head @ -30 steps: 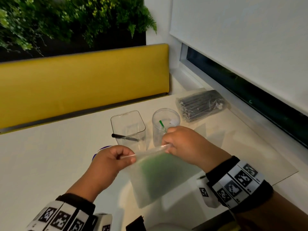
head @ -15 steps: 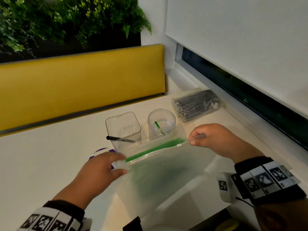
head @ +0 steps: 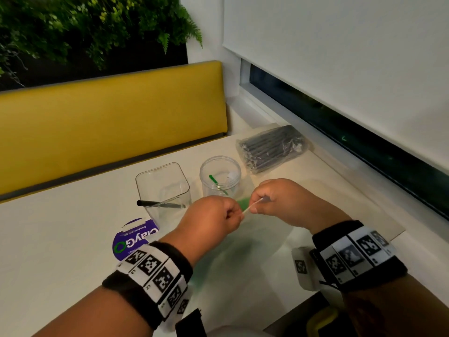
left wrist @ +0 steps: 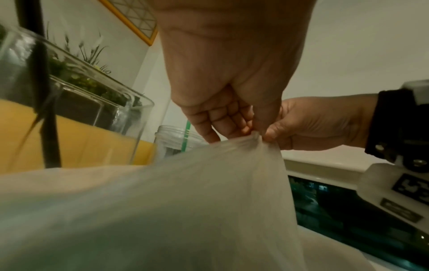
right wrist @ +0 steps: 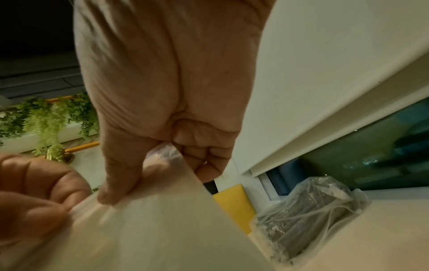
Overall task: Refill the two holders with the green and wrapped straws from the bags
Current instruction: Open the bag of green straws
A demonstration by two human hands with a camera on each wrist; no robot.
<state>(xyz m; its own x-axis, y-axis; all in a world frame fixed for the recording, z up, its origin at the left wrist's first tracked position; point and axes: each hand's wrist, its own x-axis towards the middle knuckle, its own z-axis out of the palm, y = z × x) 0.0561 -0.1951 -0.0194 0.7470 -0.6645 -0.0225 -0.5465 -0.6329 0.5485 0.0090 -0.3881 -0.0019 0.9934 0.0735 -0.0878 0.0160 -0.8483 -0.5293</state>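
Both hands pinch the top edge of a frosted zip bag (head: 245,249) with green straws showing through. My left hand (head: 218,215) and right hand (head: 274,203) sit close together above the table. In the left wrist view the bag (left wrist: 185,201) hangs below my left fingers (left wrist: 223,117). In the right wrist view the thumb (right wrist: 120,176) presses on the bag (right wrist: 162,220). Behind the hands stand a square clear holder (head: 162,188) with one black straw and a round clear holder (head: 220,177) with one green straw. A bag of dark wrapped straws (head: 272,147) lies at the back right.
A purple round lid or pack (head: 131,239) lies left of my left wrist. A yellow bench back (head: 109,113) runs behind the white table (head: 60,239). A window sill and dark window (head: 364,147) border the right side. Plants hang at the top left.
The hands were spread apart, holding the bag's top wide with the green strip showing. Now they have come together at one spot on the top edge.
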